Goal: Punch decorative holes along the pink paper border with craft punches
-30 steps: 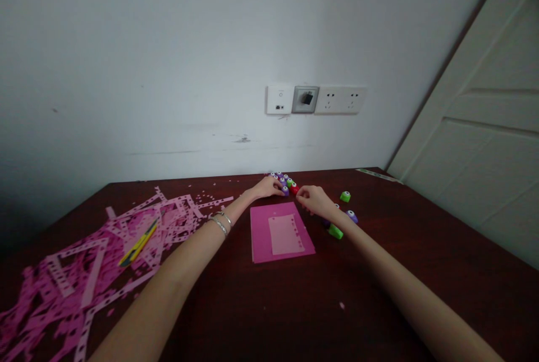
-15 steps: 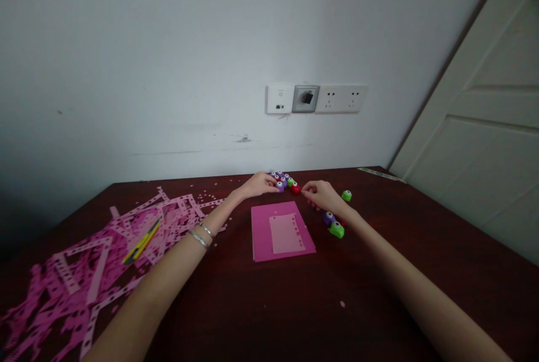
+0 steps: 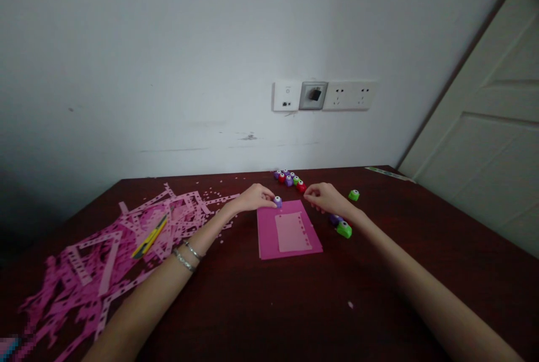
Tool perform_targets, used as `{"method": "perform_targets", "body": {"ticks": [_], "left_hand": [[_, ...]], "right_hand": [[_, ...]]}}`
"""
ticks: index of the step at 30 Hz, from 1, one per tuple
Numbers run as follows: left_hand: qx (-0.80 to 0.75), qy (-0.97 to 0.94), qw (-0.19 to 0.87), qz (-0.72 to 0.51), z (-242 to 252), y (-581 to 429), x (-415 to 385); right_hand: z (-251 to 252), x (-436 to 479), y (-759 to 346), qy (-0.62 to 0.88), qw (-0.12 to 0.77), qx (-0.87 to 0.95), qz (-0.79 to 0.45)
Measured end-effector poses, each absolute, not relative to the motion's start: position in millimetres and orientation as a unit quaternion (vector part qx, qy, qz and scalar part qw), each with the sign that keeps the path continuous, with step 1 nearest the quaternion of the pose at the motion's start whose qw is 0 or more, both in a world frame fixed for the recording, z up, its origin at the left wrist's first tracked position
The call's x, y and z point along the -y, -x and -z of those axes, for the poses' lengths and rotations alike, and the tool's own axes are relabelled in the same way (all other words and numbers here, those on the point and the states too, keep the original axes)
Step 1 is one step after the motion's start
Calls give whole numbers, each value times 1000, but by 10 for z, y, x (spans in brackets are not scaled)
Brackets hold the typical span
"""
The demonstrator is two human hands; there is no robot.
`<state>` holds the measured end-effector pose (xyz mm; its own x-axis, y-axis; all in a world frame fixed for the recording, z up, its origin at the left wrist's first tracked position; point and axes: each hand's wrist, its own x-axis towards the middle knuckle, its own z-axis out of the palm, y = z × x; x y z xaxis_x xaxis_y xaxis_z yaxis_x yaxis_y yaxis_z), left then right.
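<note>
My left hand [image 3: 255,196] pinches a small purple paper punch [image 3: 277,201] at the far left corner of a pink paper sheet [image 3: 288,230]. A paler pink piece with punched edges lies on that sheet. My right hand [image 3: 324,197] rests curled at the sheet's far right corner, its fingers closed, and I cannot make out anything in them. Behind both hands stands a cluster of purple, red and green punches [image 3: 289,179]. Bracelets circle my left wrist.
A green punch [image 3: 344,230] and a purple one [image 3: 335,219] lie beside my right wrist, another green punch [image 3: 353,195] farther right. Pink punched paper strips [image 3: 101,250] with a yellow utility knife [image 3: 149,236] cover the dark table's [image 3: 295,306] left. Wall sockets [image 3: 322,96] behind, door at right.
My left hand drew back from the punch cluster with a purple punch, bringing it to the pink sheet's corner. My right hand shifted slightly toward the sheet.
</note>
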<state>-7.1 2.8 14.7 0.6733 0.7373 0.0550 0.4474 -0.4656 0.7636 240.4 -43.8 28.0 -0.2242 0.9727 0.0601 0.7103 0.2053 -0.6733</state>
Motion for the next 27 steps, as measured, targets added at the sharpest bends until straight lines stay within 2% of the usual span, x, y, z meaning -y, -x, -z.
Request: {"method": "perform_targets", "body": {"ticks": [21, 27], "left_hand": [[-375, -839, 342, -197, 53, 5, -44], [-380, -842, 335, -187, 41, 0, -42]], "right_hand": [[-150, 417, -2350, 536, 183, 772, -287], [-191, 459, -2305, 518, 153, 802, -254]]}}
